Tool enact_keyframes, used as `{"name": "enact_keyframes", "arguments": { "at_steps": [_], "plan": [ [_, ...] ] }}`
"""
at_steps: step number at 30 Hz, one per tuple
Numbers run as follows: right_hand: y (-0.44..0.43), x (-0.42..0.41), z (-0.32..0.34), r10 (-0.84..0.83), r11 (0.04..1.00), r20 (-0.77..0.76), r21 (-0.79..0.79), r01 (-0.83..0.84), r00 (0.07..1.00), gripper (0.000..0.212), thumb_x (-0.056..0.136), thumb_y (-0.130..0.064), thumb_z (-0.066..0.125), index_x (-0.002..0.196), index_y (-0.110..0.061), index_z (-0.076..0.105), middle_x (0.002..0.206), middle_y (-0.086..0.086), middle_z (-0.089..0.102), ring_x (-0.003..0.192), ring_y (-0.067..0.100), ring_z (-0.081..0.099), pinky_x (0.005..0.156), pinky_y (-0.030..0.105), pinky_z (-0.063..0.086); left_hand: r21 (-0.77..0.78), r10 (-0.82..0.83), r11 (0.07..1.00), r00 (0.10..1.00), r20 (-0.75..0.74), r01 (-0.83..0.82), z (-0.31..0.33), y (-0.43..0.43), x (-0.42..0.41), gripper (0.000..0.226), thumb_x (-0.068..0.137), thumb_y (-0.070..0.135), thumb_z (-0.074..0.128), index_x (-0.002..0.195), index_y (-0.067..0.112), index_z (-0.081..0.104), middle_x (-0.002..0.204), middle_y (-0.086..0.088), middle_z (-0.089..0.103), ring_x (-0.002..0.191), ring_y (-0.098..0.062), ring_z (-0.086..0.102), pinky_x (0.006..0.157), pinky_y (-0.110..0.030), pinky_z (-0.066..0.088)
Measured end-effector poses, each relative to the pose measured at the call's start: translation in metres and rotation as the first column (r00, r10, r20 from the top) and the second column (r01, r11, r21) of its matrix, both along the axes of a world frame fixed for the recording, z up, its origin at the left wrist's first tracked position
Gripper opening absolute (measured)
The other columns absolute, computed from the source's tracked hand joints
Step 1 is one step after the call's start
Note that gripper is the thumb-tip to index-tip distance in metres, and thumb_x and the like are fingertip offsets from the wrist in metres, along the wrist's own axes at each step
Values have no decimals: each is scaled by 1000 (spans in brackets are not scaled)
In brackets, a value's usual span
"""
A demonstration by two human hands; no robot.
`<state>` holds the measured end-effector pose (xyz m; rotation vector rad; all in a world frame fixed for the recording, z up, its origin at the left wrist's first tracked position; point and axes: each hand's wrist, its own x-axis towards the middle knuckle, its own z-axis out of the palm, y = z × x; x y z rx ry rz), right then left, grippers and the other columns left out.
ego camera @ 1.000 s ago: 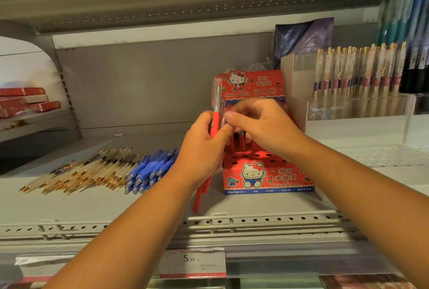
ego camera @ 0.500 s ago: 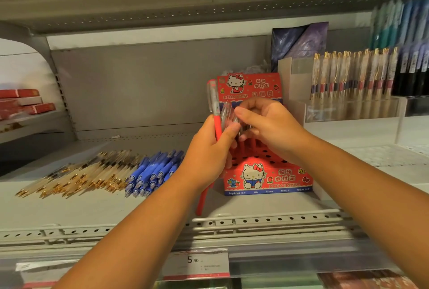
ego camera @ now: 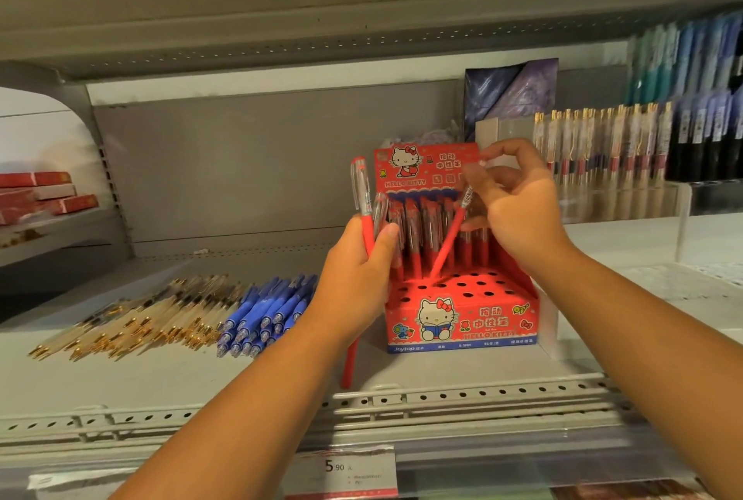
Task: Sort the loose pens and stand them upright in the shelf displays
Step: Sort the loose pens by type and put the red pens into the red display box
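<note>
Leftward, blue pens (ego camera: 265, 310) beside gold-tipped pens (ego camera: 132, 324) on shelf (ego camera: 201, 379).

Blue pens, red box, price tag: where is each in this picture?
Blue pens (ego camera: 268, 311): head view, middle of the pile.
Red box (ego camera: 462, 324): head view, front panel.
Price tag (ego camera: 341, 470): head view, printed face.

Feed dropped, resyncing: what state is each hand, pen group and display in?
Left hand: grips red pen bundle.
Right hand: pinches single red pen, tilted, tip at the box's holes.
Red display box: back rows filled, front holes empty.
Blue pens: lying loose on shelf.
Gold pens: lying loose.
</note>
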<state>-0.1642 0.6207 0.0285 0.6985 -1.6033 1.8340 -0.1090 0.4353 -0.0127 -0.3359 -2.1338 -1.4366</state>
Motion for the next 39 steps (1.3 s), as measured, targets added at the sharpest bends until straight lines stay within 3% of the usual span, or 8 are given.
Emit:
{"name": "enact_keyframes", "arguments": {
  "at_steps": [3,11,16,26,31,33,36,39],
  "plan": [
    [4,-1,-1,-153,980,-65,120,159,986,33,89,-20,72,83,-46,53,87,27,59,61,35,63,43,37,55,15,-10,1000,1000,8,10,1,1,1,25,103,36,43,82,24,49,69,5,59,51,-10,48,49,-25,34],
    [10,-12,-6,-373,866,-201,275,417,906,28,87,-29,73,87,-42,48,80,8,63,66,29,67,48,45,58,11,-39,999,999,8,39,3,2,5,25,104,32,40,84,20,49,69,3,59,46,-7,47,43,-18,36],
    [9,-20,-10,-405,800,-235,376,467,884,23,86,-29,73,90,-33,51,73,-1,62,54,21,64,46,42,57,43,-74,996,996,40,73,3,2,5,29,104,30,41,82,14,50,47,14,50,40,-4,42,39,-14,32],
    [2,-18,-18,-406,627,-235,632,456,883,11,88,-26,68,86,-32,58,67,-9,59,64,12,58,61,28,47,127,-133,983,991,21,130,7,5,8,26,103,26,46,91,5,55,70,-5,59,42,-6,43,39,-16,32],
    [-2,-1,-9,-529,460,-384,619,636,757,16,91,-27,61,102,-26,72,106,-4,62,93,21,60,77,36,54,141,-162,977,987,10,159,7,7,11,26,103,27,46,96,4,57,68,-1,58,44,-8,41,41,-18,32],
    [-7,7,-2,-511,554,-363,553,622,779,21,90,-25,62,108,-25,73,108,-7,60,94,17,59,79,32,52,160,-175,972,985,3,172,8,7,11,26,103,27,47,98,3,57,66,0,57,42,-9,40,40,-18,32],
    [-20,21,8,-177,850,-105,485,206,979,22,89,-13,64,104,-27,72,97,-14,69,83,6,64,74,20,51,180,-208,962,978,-6,205,8,8,13,26,103,26,45,101,3,57,63,2,56,39,-7,40,39,-16,32],
    [-32,30,10,98,895,85,428,-126,991,21,89,-6,64,95,-24,73,86,-8,75,75,-3,66,65,12,49,182,-241,954,970,-16,240,8,9,13,23,104,27,44,95,10,57,62,3,56,39,-6,41,38,-16,32]
  ]
}}
